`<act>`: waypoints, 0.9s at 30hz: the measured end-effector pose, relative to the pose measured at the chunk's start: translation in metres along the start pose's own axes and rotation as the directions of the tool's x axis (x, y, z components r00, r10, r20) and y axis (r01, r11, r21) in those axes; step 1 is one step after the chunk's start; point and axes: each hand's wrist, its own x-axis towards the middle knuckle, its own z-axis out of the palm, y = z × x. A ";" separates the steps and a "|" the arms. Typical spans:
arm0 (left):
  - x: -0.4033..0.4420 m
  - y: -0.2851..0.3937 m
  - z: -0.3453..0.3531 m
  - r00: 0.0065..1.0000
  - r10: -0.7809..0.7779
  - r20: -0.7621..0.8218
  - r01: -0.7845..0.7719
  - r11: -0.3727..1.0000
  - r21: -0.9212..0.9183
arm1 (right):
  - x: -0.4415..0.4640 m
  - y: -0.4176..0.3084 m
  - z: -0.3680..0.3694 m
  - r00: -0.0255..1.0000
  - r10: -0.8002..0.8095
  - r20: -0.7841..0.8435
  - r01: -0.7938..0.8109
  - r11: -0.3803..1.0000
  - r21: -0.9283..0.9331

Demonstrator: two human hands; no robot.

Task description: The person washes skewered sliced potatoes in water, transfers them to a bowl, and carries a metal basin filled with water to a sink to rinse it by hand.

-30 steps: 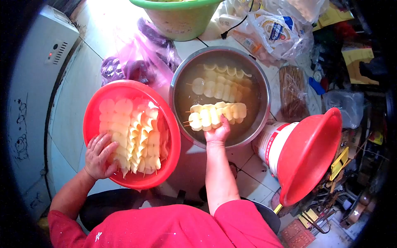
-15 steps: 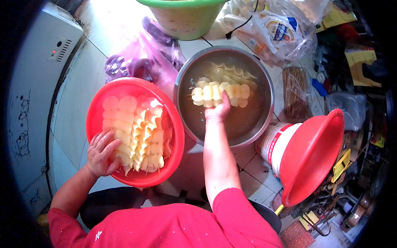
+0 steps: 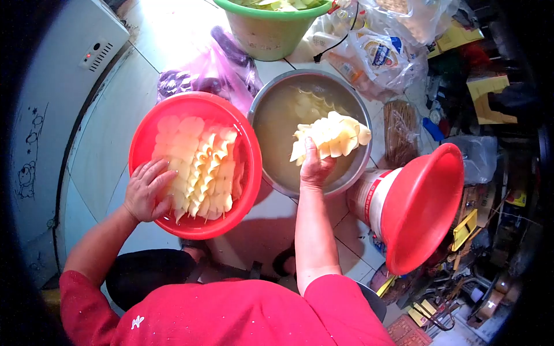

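Observation:
My right hand [image 3: 317, 168] is closed around skewered potato slices [image 3: 337, 136], lifted over the steel basin [image 3: 271, 177]. More wavy slices lie under the cloudy water [image 3: 280, 118] in that basin. On the left, a red basin [image 3: 253, 155] holds rows of skewered potato slices [image 3: 208, 167] in water, with some stick tips showing at the near end. My left hand [image 3: 149, 190] rests at the left side of the red basin, its fingers stretched out over the nearest row.
A green-rimmed tub [image 3: 268, 34] with peelings stands at the back beside a pink plastic bag [image 3: 202, 69]. To the right are bundled sticks [image 3: 400, 132], a tilted red basin [image 3: 427, 210] against a white bucket [image 3: 369, 196], and clutter. A white appliance [image 3: 63, 115] stands left.
My right hand has raised the skewered potato slices off the water, moved them right and turned them. My left hand stays at the red basin. The whole view has shifted slightly.

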 end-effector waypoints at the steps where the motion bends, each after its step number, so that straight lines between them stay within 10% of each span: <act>1: 0.000 0.001 -0.001 1.000 -0.006 0.012 0.006 1.000 -0.006 | -0.001 -0.008 -0.002 1.000 -0.009 0.006 0.009 1.000 0.000; 8: -0.005 -0.001 -0.002 1.000 -0.019 -0.009 0.018 1.000 -0.023 | 0.001 -0.028 -0.010 0.951 -0.259 0.169 0.300 0.906 -0.299; 16: -0.010 -0.002 -0.001 0.998 -0.063 -0.003 0.062 0.996 -0.068 | -0.008 -0.023 -0.025 0.983 -0.054 0.176 0.098 0.963 -0.251; 22: -0.011 -0.005 -0.002 0.998 -0.061 0.004 0.061 0.995 -0.084 | 0.002 -0.003 -0.036 0.945 -0.192 0.264 0.299 0.833 -0.465; 27: -0.012 -0.007 0.000 0.999 -0.039 -0.012 0.038 0.996 -0.080 | 0.002 -0.019 -0.027 0.971 -0.050 0.235 0.100 0.973 -0.206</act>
